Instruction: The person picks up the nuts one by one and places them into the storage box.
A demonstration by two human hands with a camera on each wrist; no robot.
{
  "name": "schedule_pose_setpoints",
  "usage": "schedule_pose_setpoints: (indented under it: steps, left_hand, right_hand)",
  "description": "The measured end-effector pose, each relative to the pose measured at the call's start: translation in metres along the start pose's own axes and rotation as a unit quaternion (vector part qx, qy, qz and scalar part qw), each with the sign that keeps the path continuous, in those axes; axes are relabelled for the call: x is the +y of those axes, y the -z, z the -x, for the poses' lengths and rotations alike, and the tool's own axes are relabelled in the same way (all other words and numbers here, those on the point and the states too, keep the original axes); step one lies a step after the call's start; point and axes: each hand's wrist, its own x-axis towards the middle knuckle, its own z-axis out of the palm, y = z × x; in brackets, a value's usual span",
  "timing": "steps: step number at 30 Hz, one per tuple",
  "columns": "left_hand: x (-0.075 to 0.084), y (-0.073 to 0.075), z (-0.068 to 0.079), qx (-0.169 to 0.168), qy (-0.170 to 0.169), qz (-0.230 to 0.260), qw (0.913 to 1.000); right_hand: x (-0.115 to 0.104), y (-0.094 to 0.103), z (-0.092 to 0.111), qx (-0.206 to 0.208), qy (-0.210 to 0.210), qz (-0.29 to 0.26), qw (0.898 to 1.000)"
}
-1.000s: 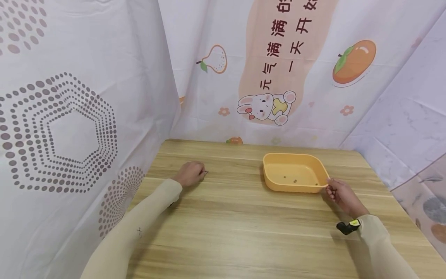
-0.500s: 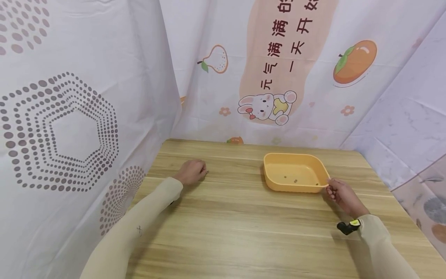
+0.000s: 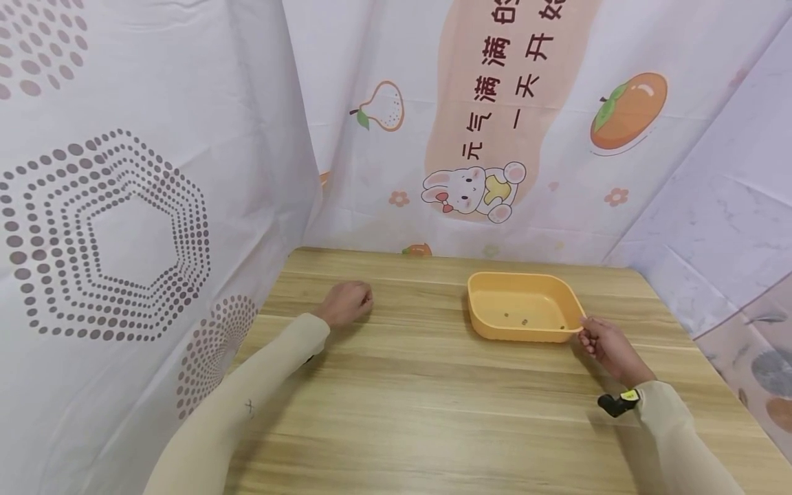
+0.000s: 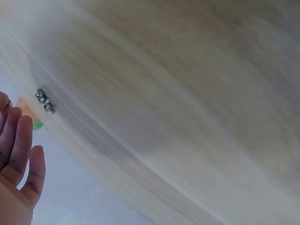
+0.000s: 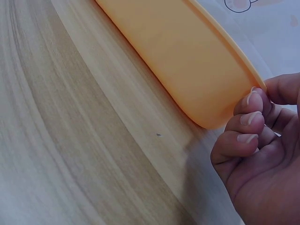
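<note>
In the head view my left hand (image 3: pixel 346 303) is low over the left part of the table. Its thumb and index finger pinch a small metal nut (image 4: pixel 10 102), mostly hidden by the fingertips in the left wrist view; the other fingers are held fairly straight. Several more shiny nuts (image 4: pixel 41 96) lie close together on the wood just past those fingers; the hand hides them in the head view. At the right, my right hand (image 3: pixel 609 347) grips the near right corner of a yellow plastic tray (image 5: pixel 173 51), thumb on the rim and fingers curled below it.
Three small nuts (image 3: pixel 524 322) lie apart on the tray floor. The wooden table (image 3: pixel 421 412) ends at a printed cloth (image 3: pixel 371 206) behind, with more cloth hanging along the left and right sides. A tiny speck (image 5: pixel 159 134) lies on the wood near the tray.
My left hand has shifted slightly right and away from me, covering the small nuts that showed at its fingertips. The right hand and the tray have stayed put.
</note>
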Motion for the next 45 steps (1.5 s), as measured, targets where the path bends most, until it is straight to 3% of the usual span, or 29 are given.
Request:
schedule_pose_setpoints:
  steps: [17, 30, 45]
  left_hand:
    - [0.009, 0.005, -0.006, 0.001, -0.019, -0.018, 0.9996]
    - [0.015, 0.004, -0.012, 0.009, -0.035, -0.013, 0.9992]
    - [0.028, 0.003, -0.021, -0.003, -0.038, -0.017, 0.9991]
  right_hand:
    - [0.017, 0.012, -0.011, 0.014, 0.004, 0.005, 1.0]
    - [0.0, -0.001, -0.001, 0.0, 0.005, -0.008, 1.0]
    - [0.002, 0.0, -0.001, 0.007, 0.0, -0.006, 1.0]
